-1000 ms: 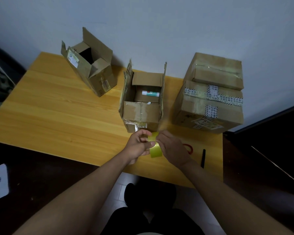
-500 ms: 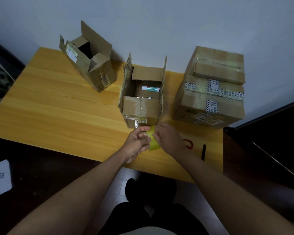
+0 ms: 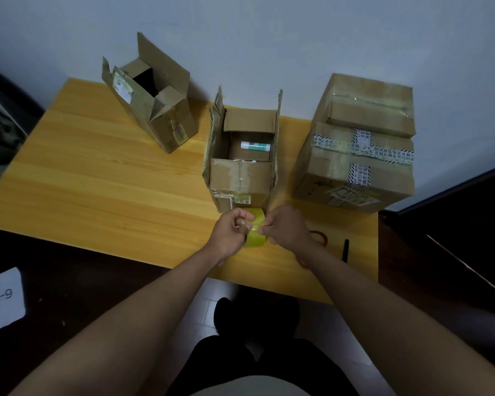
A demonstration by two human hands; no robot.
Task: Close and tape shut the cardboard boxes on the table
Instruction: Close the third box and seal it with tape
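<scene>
Both hands meet over the worktop's (image 3: 97,178) near edge. The left hand (image 3: 229,235) has its grip curled round the yellowish tape roll (image 3: 255,232); the right hand (image 3: 287,227) pinches at the roll's face, probably picking for the loose end. The roll looks light and rigid, its film thin, slick and prone to sticking to itself, so it is best held by the core. Just beyond stands the middle box (image 3: 242,155), flaps upright; its corrugated card should fold stiffly along the creases. The left box (image 3: 155,110) also gapes.
</scene>
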